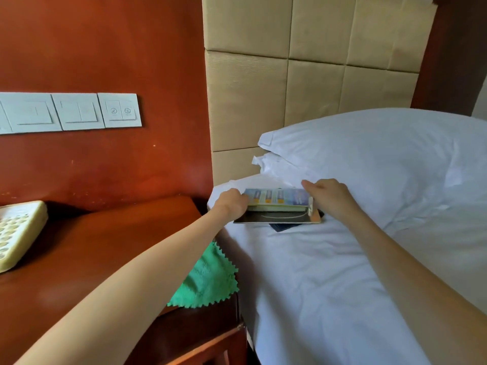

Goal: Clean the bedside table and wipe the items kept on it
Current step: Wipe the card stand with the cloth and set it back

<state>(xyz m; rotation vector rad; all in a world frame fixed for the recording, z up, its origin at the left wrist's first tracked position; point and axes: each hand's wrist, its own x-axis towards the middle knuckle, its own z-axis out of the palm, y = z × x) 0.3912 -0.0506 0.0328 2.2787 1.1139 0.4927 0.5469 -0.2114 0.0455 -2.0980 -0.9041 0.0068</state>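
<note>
A flat box with a blue and yellow printed top (276, 197) is held over the bed, at the corner beside the bedside table. My left hand (233, 202) grips its left end and my right hand (328, 196) grips its right end. Beneath the box a shiny tray (276, 218) lies on the sheet, with a dark flat item (283, 227) under it. A green cloth (208, 279) hangs over the right edge of the brown bedside table (105, 246). A cream telephone (18, 234) stands at the table's left.
The white bed sheet (329, 285) spreads to the right, with a white pillow (382, 154) against the padded beige headboard (303, 75). White wall switches (71, 111) sit on the red-brown panel behind the table. A drawer front (200, 343) shows below the tabletop.
</note>
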